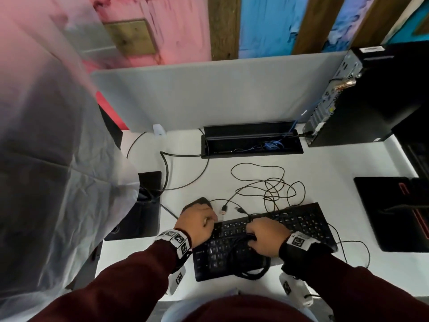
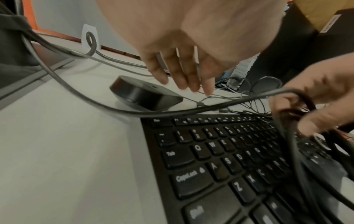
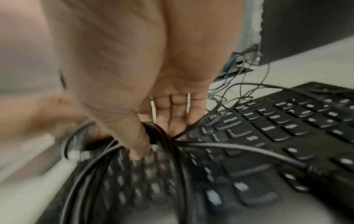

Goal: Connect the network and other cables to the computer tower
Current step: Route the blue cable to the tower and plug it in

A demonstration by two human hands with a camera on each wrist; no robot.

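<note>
A flat black plastic keyboard (image 1: pixel 267 238) lies on the white desk (image 1: pixel 232 182), and everything here is placed from it. The right hand (image 1: pixel 267 238) sits over its middle keys, fingers and thumb curled round a coiled bundle of thick black cable (image 1: pixel 250 263) that loops down across the keyboard's near edge; the right wrist view shows the thumb (image 3: pixel 138 145) pressed against the gathered strands (that picture is blurred, so the plug ends cannot be made out). The left hand (image 1: pixel 199 219) hangs just beyond the keyboard's far left corner, over a black rounded mouse (image 2: pixel 145 94). In the left wrist view its fingers (image 2: pixel 184 75) point down, loosely extended, their tips at a thin grey wire (image 2: pixel 220 95); whether they pinch it cannot be told.

Beyond the keyboard's far edge a loose tangle of thin black cords (image 1: pixel 267 187) sprawls on the desk, with two small USB plugs (image 1: pixel 223 209) lying free just past that edge. Farther back from the keyboard is an open black cable tray (image 1: pixel 251 145) sunk in the desk, with blue wire inside it. To the far right of the keyboard, at the back of the desk, stands the black computer tower (image 1: pixel 362 101), its perforated metal rear panel turned toward the tray, with cables already at its lower ports. A grey partition screen (image 1: pixel 209 89) rises behind the tray. Left of the keyboard a translucent plastic sheet (image 1: pixel 58 147) drapes over something bulky.
</note>
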